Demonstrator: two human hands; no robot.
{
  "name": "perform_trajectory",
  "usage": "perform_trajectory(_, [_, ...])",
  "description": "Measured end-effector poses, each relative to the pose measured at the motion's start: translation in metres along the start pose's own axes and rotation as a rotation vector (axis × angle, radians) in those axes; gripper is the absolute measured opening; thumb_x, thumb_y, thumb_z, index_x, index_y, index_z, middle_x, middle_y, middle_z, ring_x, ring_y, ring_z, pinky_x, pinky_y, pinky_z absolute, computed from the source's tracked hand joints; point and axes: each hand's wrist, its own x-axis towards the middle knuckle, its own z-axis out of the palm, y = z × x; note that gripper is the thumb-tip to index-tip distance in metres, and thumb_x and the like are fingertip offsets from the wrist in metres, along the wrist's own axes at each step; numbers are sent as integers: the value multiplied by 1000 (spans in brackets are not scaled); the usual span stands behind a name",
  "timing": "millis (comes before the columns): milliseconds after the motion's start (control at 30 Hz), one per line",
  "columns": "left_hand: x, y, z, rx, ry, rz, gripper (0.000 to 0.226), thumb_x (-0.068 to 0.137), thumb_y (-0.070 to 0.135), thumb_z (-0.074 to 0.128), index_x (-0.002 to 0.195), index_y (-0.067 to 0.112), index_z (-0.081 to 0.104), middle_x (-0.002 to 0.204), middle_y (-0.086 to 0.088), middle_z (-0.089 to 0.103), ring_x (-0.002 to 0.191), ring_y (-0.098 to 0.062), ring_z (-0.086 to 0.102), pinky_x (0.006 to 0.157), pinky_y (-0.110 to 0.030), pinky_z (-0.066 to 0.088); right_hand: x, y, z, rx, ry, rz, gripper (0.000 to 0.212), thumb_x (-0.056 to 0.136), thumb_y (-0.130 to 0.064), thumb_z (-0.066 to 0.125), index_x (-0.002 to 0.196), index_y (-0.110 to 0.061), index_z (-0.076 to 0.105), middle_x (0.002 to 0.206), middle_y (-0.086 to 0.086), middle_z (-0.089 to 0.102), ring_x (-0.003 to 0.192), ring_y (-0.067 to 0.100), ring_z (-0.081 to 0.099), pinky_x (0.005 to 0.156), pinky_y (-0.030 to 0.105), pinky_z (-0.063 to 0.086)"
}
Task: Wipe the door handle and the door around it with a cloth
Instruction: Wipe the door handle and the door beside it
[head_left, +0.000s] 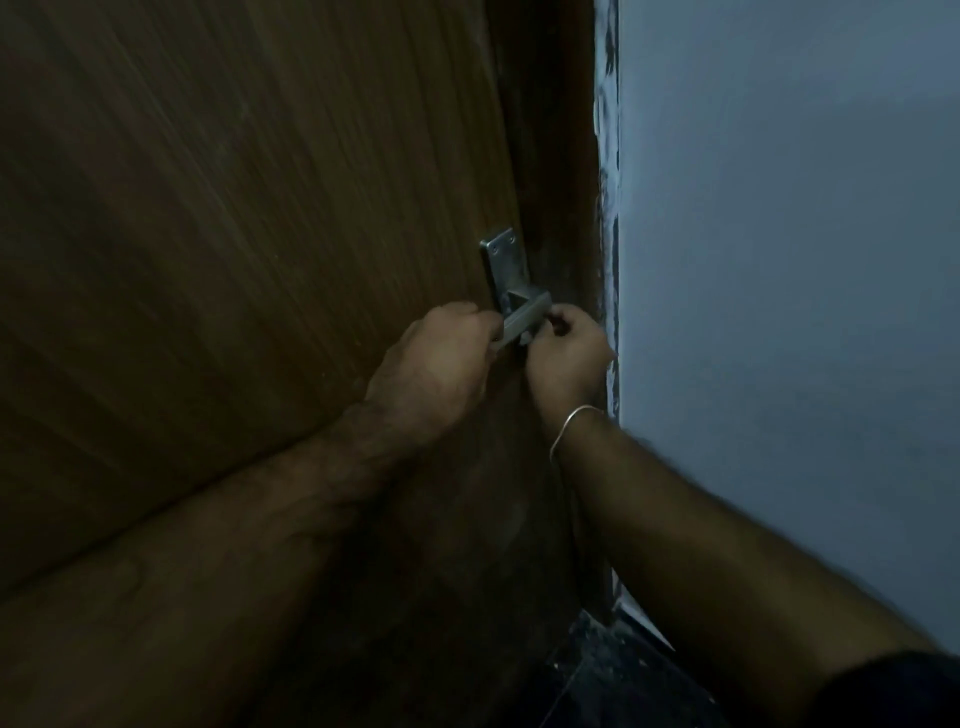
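Note:
A brown wooden door (249, 218) fills the left of the head view. Its metal handle (519, 312) sits on a steel backplate (501, 265) near the door's right edge. My left hand (441, 364) grips the lever's left end with curled fingers. My right hand (566, 348) is curled at the lever's right end, fingertips pinched together beside it; a thin bangle circles that wrist. No cloth shows in either hand; whatever the right fingers pinch is too dark to make out.
A dark door frame (561, 156) runs along the door's right side. Beyond it stands a pale blue-grey wall (779, 260) with rough paint along its edge. A dark speckled floor (613, 670) shows at the bottom.

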Motion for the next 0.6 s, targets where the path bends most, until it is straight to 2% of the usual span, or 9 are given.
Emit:
perform_trajectory(67, [4,2,-2,-8,-52,-39,33,96,18,54,129,19,53,125,-4,53,111,-17,53,87,-28,44,-1,3,0,-51,-30,-68,21,88,-4,60,102,-12,74,97,1,73,87,12,62,77,17,44])
perform_trajectory(200, [4,0,0,-23,-30,-56,33,94,17,57,127,22,54,121,0,58,103,-13,56,76,-24,42,1,20,-7,-196,-161,-119,18,87,-6,63,101,-8,76,99,6,74,91,17,66,76,11,42])
perform_trajectory(300, [7,-2,2,-78,-47,-87,32,93,15,59,124,23,54,117,2,58,96,-8,53,71,-23,41,9,-3,-16,-42,-103,-129,21,87,-6,66,106,-12,75,102,-1,74,83,-1,61,68,-7,38])
perform_trajectory(333, [7,-2,1,-97,-60,-91,31,92,15,59,122,24,55,115,2,58,95,-8,53,72,-23,43,12,-12,-21,-2,-74,-161,22,87,-6,66,106,-13,75,102,-3,74,82,-6,61,68,-8,37])
perform_trajectory(400, [7,-2,-2,-118,-80,-88,30,92,16,59,120,24,55,113,2,58,96,-12,56,76,-28,48,13,-32,-30,5,-102,-243,25,87,-1,63,106,-12,75,105,-4,73,91,-2,64,73,-7,38])
perform_trajectory(500, [7,-2,-2,-125,-73,-76,30,92,16,59,121,25,56,111,2,59,97,-14,58,77,-30,50,21,-78,-41,-83,-204,-511,31,88,5,55,110,-8,73,114,-4,69,106,5,61,88,-2,40])
perform_trajectory(600, [6,-3,-3,-108,-50,-71,30,93,15,59,122,22,56,113,-1,61,98,-16,60,77,-31,52,40,-131,-36,-270,-194,-924,26,87,3,57,106,-3,73,114,6,68,105,11,60,95,10,44])
